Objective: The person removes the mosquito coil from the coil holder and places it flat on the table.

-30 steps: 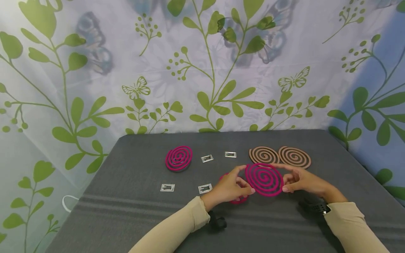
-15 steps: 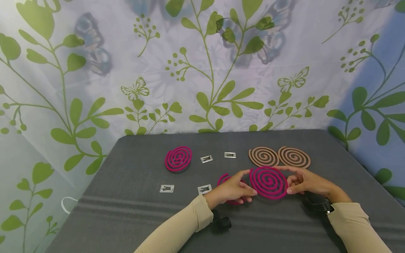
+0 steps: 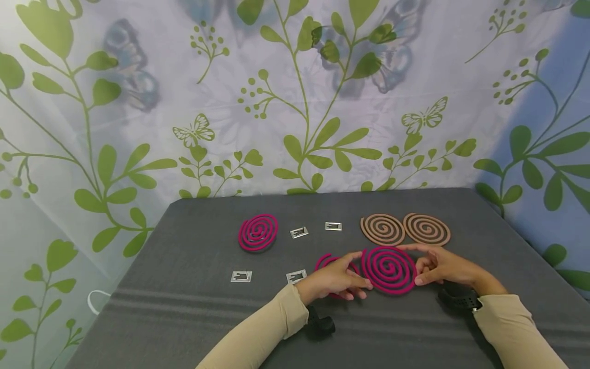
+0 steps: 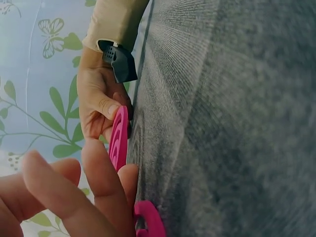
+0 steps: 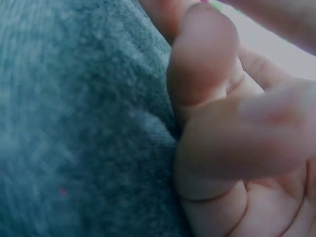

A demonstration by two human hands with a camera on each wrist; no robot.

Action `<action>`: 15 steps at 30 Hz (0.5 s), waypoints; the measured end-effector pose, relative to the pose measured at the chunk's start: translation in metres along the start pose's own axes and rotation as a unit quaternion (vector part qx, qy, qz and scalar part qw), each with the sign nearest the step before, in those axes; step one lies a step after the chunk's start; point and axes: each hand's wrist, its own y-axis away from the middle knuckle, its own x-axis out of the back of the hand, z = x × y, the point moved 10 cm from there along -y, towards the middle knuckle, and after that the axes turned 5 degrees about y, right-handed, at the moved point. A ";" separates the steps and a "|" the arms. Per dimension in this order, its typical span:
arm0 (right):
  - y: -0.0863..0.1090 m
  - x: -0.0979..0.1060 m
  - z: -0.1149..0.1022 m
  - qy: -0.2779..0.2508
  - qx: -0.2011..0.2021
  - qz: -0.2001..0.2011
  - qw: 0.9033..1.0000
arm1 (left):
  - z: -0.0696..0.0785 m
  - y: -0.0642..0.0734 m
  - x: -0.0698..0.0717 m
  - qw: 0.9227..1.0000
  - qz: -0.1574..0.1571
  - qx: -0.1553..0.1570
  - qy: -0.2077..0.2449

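Note:
A pink mosquito coil [image 3: 389,270] is held between both hands by its opposite edges, low over the table. My left hand [image 3: 335,278] has its index finger and thumb at the coil's left edge. At the other side, my right hand [image 3: 442,265] grips the rim, its thumb in front and index finger along the top. In the left wrist view the coil [image 4: 118,140] appears nearly edge-on, with the right thumb pressed on it. A second pink coil [image 3: 322,258] lies partly hidden under the left hand. The right wrist view shows mostly blurred fingers [image 5: 212,54].
Another pink coil [image 3: 258,233] sits at the back left of the grey table [image 3: 184,307]. Two brown coils [image 3: 382,229] lie side by side behind the right hand. Several small metal stands [image 3: 241,277] are spread over the left and middle. A patterned curtain [image 3: 295,102] hangs behind.
Both hands have brought the held pink coil slightly to the right and down, nearer the table. More of the pink coil under the left hand shows now.

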 end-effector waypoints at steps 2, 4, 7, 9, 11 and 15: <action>0.000 0.000 0.000 -0.001 -0.005 0.004 1.000 | -0.002 -0.002 0.000 1.000 -0.007 0.005 0.008; 0.001 0.001 0.001 0.001 -0.010 0.007 1.000 | -0.004 -0.003 0.001 1.000 -0.011 0.009 0.013; 0.001 0.001 0.002 0.003 -0.019 0.008 1.000 | -0.006 -0.005 0.001 1.000 -0.012 0.011 0.018; 0.001 0.001 0.003 0.005 -0.024 0.007 1.000 | -0.006 -0.005 0.002 1.000 -0.010 0.010 0.018; 0.001 0.001 0.004 0.008 -0.027 0.006 1.000 | -0.006 -0.005 0.002 1.000 -0.008 0.009 0.018; 0.000 0.000 0.005 0.008 -0.024 0.002 1.000 | -0.006 -0.004 0.001 1.000 -0.005 0.010 0.019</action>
